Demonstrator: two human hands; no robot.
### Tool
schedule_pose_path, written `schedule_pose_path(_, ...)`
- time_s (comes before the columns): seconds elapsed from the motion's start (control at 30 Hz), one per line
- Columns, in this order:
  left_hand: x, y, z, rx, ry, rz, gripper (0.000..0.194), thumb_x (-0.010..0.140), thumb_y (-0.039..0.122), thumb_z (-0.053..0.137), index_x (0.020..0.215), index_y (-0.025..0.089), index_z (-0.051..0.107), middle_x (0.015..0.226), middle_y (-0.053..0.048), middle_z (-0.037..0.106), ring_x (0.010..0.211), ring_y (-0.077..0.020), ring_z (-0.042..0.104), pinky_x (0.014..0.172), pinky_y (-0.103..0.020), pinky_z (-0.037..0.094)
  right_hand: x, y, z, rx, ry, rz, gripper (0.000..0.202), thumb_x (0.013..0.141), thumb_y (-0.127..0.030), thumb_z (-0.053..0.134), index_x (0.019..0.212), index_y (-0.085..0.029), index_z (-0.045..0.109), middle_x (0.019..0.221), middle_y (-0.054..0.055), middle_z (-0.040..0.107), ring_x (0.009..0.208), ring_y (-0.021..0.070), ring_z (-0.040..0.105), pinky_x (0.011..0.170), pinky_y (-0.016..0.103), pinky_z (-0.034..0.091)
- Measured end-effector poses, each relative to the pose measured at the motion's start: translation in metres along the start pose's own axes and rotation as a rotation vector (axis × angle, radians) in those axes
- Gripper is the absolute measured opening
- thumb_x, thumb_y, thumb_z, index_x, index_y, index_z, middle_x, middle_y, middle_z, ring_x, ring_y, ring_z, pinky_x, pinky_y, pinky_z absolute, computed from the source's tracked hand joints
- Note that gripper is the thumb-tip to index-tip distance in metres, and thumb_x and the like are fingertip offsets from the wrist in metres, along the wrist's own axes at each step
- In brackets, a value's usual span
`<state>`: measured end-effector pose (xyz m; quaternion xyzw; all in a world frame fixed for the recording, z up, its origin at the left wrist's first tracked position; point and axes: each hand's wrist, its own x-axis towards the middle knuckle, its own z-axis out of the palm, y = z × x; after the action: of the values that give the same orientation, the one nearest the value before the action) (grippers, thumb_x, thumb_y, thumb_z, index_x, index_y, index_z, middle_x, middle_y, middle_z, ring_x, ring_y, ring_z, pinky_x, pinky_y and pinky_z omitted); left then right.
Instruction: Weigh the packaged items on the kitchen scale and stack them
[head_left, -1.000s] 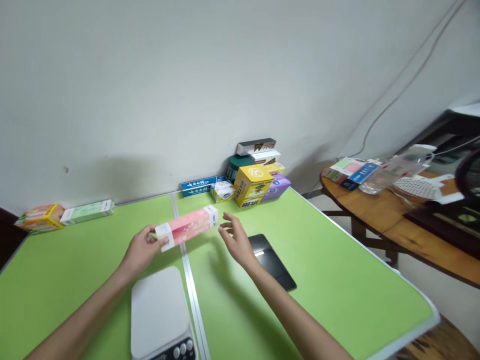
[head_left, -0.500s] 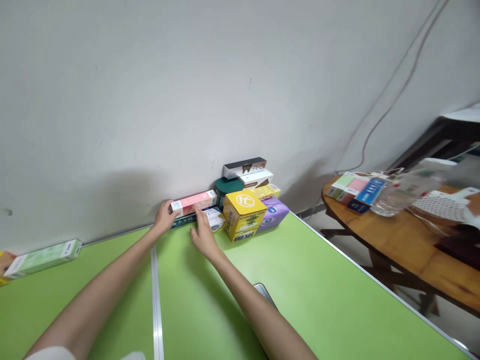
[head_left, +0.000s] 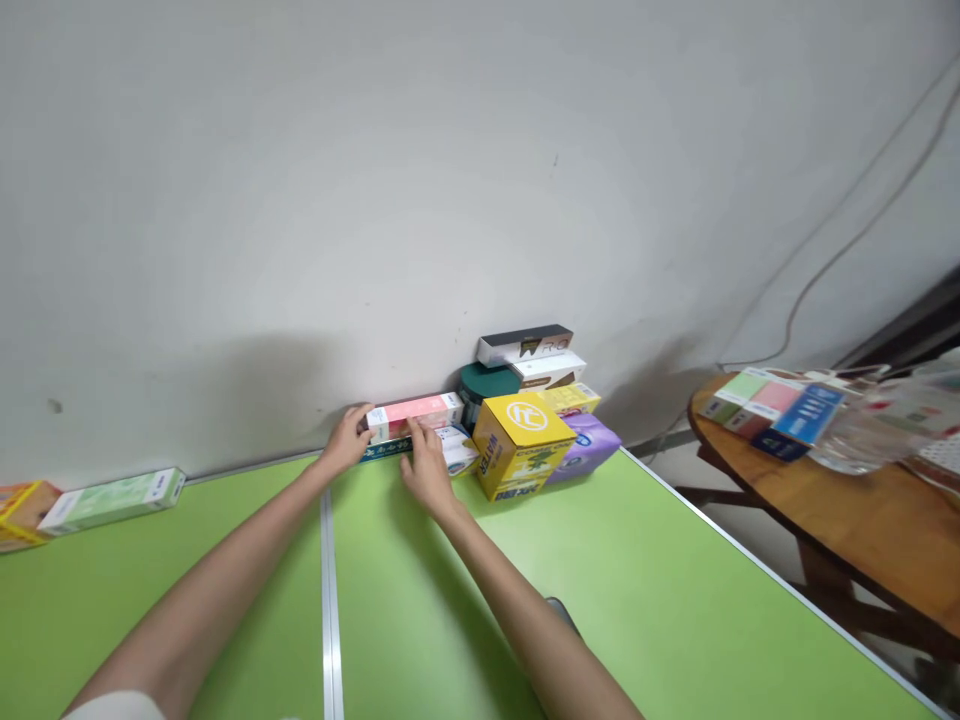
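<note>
A long pink and white box (head_left: 409,417) lies against the wall on top of a dark green box (head_left: 386,450). My left hand (head_left: 349,440) grips the pink box at its left end. Against its front face rest the fingertips of my right hand (head_left: 427,470), with the thumb apart. A white and blue pack (head_left: 457,450) sits just right of that hand, partly covered by it. Close by stand a yellow carton (head_left: 521,445) and a round dark green container (head_left: 487,385).
A purple pack (head_left: 589,445) lies behind the yellow carton. Black and white boxes (head_left: 525,345) are stacked at the wall. A green box (head_left: 112,500) lies far left on the green table (head_left: 645,590). A wooden table (head_left: 787,510) at right holds boxes and a plastic bottle (head_left: 862,430).
The view has shifted, so the scene sits further right and a little lower. Both hands stay at the pink box, which still lies by the wall.
</note>
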<state>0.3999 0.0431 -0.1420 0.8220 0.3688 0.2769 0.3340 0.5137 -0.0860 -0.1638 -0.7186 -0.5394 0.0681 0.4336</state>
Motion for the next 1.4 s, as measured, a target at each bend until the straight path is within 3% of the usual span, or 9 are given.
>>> schedule_pose_path(0.13, -0.026, 0.000, -0.005, -0.042, 0.006, -0.021, 0.036, 0.091, 0.030, 0.046, 0.122, 0.014, 0.050, 0.124, -0.009, 0.052, 0.099, -0.0204, 0.059, 0.087, -0.040, 0.049, -0.005, -0.009, 0.004, -0.016, 0.013, -0.031, 0.061, 0.071, -0.008, 0.044, 0.131, -0.007, 0.041, 0.125, 0.019, 0.047, 0.120, 0.0330, 0.042, 0.104, 0.050, 0.034)
schedule_pose_path(0.27, -0.092, -0.016, -0.037, -0.070, -0.021, -0.049, 0.045, 0.078, 0.013, 0.055, 0.122, 0.019, 0.055, 0.134, -0.010, 0.046, 0.098, -0.0180, 0.060, 0.094, -0.031, 0.044, -0.029, -0.043, 0.031, 0.050, -0.082, -0.160, 0.054, 0.074, -0.012, 0.043, 0.128, -0.017, 0.045, 0.123, 0.015, 0.052, 0.118, 0.0309, 0.044, 0.102, 0.054, 0.035)
schedule_pose_path(0.47, -0.198, -0.095, -0.130, -0.075, 0.115, -0.294, 0.033, 0.072, 0.011, 0.056, 0.103, 0.017, 0.066, 0.119, -0.011, 0.058, 0.109, -0.0230, 0.057, 0.100, -0.038, 0.041, -0.076, -0.111, 0.095, 0.213, -0.639, -0.242, 0.040, 0.077, -0.014, 0.047, 0.115, -0.018, 0.058, 0.117, 0.012, 0.061, 0.112, 0.0252, 0.055, 0.100, 0.042, 0.041)
schedule_pose_path(0.63, -0.252, -0.157, -0.202, -0.118, 0.319, -0.493, 0.026, 0.070, 0.007, 0.054, 0.090, 0.016, 0.067, 0.102, -0.008, 0.064, 0.095, -0.0194, 0.061, 0.093, -0.035, 0.045, -0.089, -0.159, 0.152, 0.358, -0.903, -0.168, 0.031, 0.077, -0.018, 0.050, 0.105, -0.017, 0.063, 0.101, 0.010, 0.069, 0.092, 0.0231, 0.064, 0.085, 0.038, 0.050)
schedule_pose_path(0.73, -0.266, -0.179, -0.225, -0.155, 0.397, -0.534, 0.025, 0.068, 0.005, 0.055, 0.087, 0.016, 0.067, 0.097, -0.007, 0.065, 0.093, -0.0184, 0.061, 0.091, -0.034, 0.046, -0.091, -0.190, 0.188, 0.438, -0.956, -0.129, 0.028, 0.076, -0.020, 0.054, 0.102, -0.017, 0.064, 0.097, 0.008, 0.071, 0.091, 0.0230, 0.066, 0.084, 0.039, 0.052)
schedule_pose_path(0.87, -0.262, -0.202, -0.241, -0.196, 0.457, -0.540, 0.027, 0.066, 0.001, 0.055, 0.085, 0.016, 0.066, 0.098, -0.007, 0.064, 0.097, -0.0175, 0.060, 0.093, -0.033, 0.045, -0.079, -0.223, 0.234, 0.409, -0.862, -0.103, 0.031, 0.076, -0.019, 0.052, 0.104, -0.020, 0.063, 0.100, 0.007, 0.071, 0.093, 0.0239, 0.067, 0.085, 0.041, 0.053)
schedule_pose_path(1.1, -0.245, -0.236, -0.260, -0.247, 0.567, -0.556, 0.033, 0.067, -0.002, 0.049, 0.091, 0.015, 0.064, 0.104, -0.009, 0.061, 0.102, -0.0178, 0.057, 0.085, -0.032, 0.048, 0.000, -0.243, 0.293, 0.163, -0.583, -0.203, 0.053, 0.071, -0.016, 0.055, 0.124, -0.013, 0.048, 0.132, 0.015, 0.048, 0.128, 0.0316, 0.037, 0.109, 0.051, 0.026)
schedule_pose_path(1.27, -0.253, -0.246, -0.268, -0.300, 0.612, -0.543, 0.032, 0.069, 0.000, 0.048, 0.092, 0.016, 0.064, 0.105, -0.008, 0.062, 0.101, -0.0168, 0.059, 0.081, -0.028, 0.050, 0.026, -0.245, 0.314, 0.026, -0.617, -0.255, 0.056, 0.059, -0.010, 0.065, 0.114, -0.014, 0.056, 0.123, 0.018, 0.050, 0.120, 0.0360, 0.041, 0.104, 0.051, 0.030)
schedule_pose_path(1.4, -0.265, -0.251, -0.276, -0.343, 0.650, -0.558, 0.036, 0.069, 0.004, 0.049, 0.100, 0.016, 0.061, 0.113, -0.011, 0.061, 0.108, -0.0194, 0.056, 0.086, -0.031, 0.048, 0.022, -0.231, 0.298, -0.026, -0.752, -0.238, 0.050, 0.058, -0.017, 0.071, 0.106, -0.015, 0.061, 0.111, 0.014, 0.053, 0.096, 0.0298, 0.056, 0.090, 0.044, 0.045)
